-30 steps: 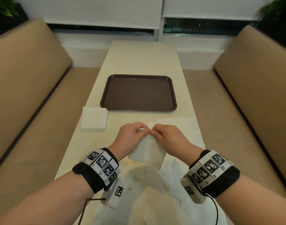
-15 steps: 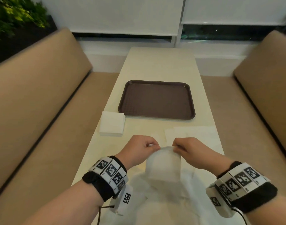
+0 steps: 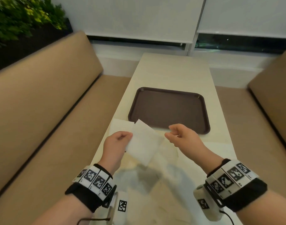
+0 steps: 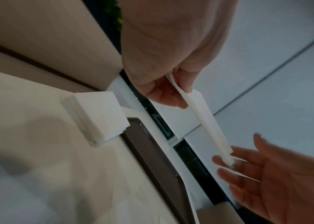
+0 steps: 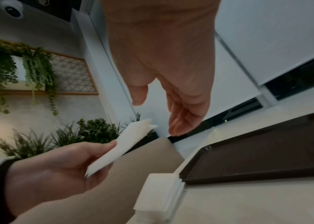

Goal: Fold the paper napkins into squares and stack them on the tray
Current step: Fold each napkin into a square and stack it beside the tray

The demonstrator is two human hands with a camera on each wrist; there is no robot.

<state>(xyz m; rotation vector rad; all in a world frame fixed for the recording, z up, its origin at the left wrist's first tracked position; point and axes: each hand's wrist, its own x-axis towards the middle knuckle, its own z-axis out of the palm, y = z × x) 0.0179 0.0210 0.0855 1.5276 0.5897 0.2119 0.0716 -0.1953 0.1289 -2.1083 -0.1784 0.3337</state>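
My left hand (image 3: 129,138) pinches a folded white napkin (image 3: 144,142) by one edge and holds it above the table, tilted, just in front of the brown tray (image 3: 168,109). The left wrist view shows that napkin (image 4: 200,116) edge-on between thumb and fingers. My right hand (image 3: 169,132) hovers open to its right, thumb and fingers spread and holding nothing (image 5: 152,115). A stack of folded napkins (image 3: 118,128) lies on the table left of the tray, partly hidden by the held napkin; the stack (image 4: 102,113) shows plainly in the left wrist view. Nothing lies on the tray.
Unfolded white napkins (image 3: 218,147) lie on the cream table (image 3: 171,70) at the right and near its front edge. Tan bench seats (image 3: 41,111) run along both sides. Window blinds stand beyond the table's far end, plants at the far left.
Both hands were pinching the napkin's top edge together. The right hand has let go and drawn to the right; the left hand has carried the napkin forward and left, near the stack.
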